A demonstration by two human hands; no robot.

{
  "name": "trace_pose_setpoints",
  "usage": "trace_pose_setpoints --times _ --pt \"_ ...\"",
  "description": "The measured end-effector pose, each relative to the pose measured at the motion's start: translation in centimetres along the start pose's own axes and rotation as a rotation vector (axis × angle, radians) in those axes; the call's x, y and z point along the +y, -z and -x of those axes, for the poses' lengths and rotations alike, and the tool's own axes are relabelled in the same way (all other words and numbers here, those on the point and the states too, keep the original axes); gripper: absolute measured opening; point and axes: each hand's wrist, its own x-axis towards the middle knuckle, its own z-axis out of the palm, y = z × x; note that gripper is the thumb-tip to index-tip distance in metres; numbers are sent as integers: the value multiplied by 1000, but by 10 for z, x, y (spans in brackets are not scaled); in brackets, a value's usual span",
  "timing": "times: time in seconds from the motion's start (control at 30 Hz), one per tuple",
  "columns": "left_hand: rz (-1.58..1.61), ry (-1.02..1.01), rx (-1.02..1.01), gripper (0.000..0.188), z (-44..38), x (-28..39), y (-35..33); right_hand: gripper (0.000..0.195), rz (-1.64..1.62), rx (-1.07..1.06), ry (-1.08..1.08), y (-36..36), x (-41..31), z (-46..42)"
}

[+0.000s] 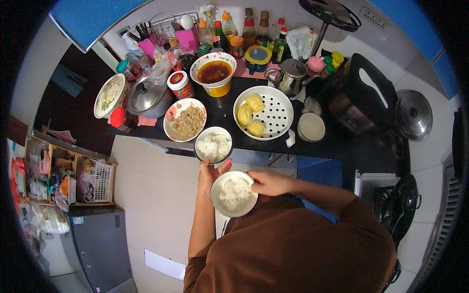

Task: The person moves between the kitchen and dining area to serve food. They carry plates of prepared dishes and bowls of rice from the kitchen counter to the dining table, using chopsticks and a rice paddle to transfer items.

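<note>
My left hand (212,171) grips a bowl of white rice (213,146) from its near side, with the thumb at the rim, at the front edge of the black counter. Nearer my body, my right hand (270,182) has hold of the rim of a second bowl of rice (234,194). Just beyond the first bowl stands a bowl of cooked minced food (186,120). To its right, a white perforated steamer tray (276,113) carries several yellow pieces (244,115). Behind them sits a patterned bowl of dark broth (214,71) on a yellow container.
An empty white bowl (311,127) and a metal kettle (293,73) stand right of the tray. A lidded pot (148,96) and a red-lidded jar (122,119) are at the left. Sauce bottles (249,27) line the wall. A black appliance (361,95) is at the right.
</note>
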Motion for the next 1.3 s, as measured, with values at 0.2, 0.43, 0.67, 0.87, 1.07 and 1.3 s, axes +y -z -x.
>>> trace_pose_setpoints --times 0.2,0.43,0.67,0.87,1.07,1.3 --pt "-96 128 45 54 8 -14 25 35 75 -113 -2 0 -15 7" --pt "-137 68 129 56 11 -21 35 38 56 44 -26 58 8 18" --pt "-46 97 100 54 9 -21 56 28 711 1191 -494 163 165 56" --pt "-156 73 150 53 22 -18 44 26 201 1016 -376 180 173 63" --pt "-60 75 60 59 18 -25 58 24 412 1007 -130 205 112 14" --pt "10 -54 82 64 24 -43 75 23 859 814 -163 211 128 -66"
